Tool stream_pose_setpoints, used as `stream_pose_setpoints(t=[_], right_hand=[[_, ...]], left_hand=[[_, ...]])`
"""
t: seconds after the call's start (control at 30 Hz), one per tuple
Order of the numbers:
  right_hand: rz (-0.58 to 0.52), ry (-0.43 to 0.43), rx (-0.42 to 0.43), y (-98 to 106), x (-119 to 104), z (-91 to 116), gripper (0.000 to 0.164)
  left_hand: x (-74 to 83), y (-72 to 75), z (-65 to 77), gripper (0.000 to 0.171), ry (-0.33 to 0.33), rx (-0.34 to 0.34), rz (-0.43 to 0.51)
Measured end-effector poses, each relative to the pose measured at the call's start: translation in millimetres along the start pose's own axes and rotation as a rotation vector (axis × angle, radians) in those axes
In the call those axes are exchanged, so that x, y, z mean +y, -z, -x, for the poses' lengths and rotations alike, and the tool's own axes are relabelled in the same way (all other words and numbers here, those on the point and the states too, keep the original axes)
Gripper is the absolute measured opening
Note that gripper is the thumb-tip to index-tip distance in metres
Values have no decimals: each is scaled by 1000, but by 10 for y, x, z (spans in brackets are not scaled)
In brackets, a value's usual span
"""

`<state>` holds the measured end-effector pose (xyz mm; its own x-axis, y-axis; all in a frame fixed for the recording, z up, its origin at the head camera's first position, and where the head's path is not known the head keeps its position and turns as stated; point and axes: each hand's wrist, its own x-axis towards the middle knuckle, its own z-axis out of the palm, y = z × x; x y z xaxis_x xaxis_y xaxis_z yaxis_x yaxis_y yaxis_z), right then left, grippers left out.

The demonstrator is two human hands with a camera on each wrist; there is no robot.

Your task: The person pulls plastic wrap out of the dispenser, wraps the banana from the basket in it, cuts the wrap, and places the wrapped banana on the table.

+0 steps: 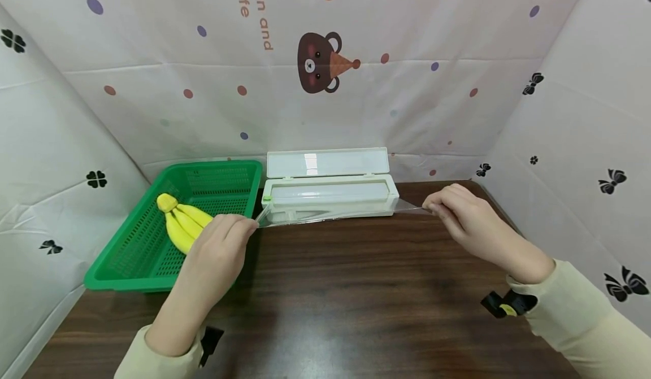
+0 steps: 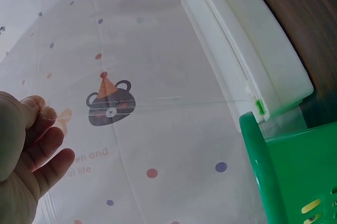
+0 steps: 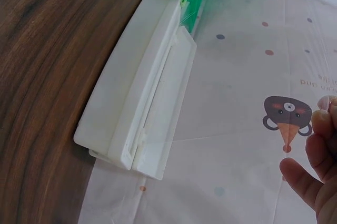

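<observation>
A sheet of clear cling film (image 1: 325, 216) stretches between both hands, in front of a white cling film dispenser (image 1: 394, 195). At the film's left corner, my left hand (image 1: 216, 257) pinches the edge between thumb and fingertips, near the green basket. My right hand (image 1: 475, 229) pinches the right corner, out to the right of the dispenser. The dispenser's lid (image 1: 351, 162) stands raised at the back, and a small green slider (image 2: 260, 107) shows at one end in the left wrist view. Being see-through, the film hardly shows in the wrist views.
A green plastic basket (image 1: 122, 284) stands on the left, holding a bunch of yellow bananas (image 1: 185, 226). Under everything is a dark brown wooden table (image 1: 366, 300). A printed cloth (image 1: 432, 108) with dots and a bear hangs behind and at the sides.
</observation>
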<state>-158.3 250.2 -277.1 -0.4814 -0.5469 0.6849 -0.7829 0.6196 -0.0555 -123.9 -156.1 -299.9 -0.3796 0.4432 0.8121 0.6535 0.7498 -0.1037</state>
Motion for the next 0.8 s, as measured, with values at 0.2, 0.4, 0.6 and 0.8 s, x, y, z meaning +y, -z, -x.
stream_pose_setpoints(t=[0.2,0.4,0.6,0.8], right_hand=[[-9,12,-2,1,-24,51,16],[-27,5,-10,-5,-62,111,31],[-43,-11,-32,0,-97,172,34],[-43,21,-1,-20,-127,205,37]], left_hand=[[42,20,27,35,-9,21,-11],[89,19,62,33,-26,63,14],[124,24,107,34,-27,66,8],[152,32,143,34,-33,75,10]])
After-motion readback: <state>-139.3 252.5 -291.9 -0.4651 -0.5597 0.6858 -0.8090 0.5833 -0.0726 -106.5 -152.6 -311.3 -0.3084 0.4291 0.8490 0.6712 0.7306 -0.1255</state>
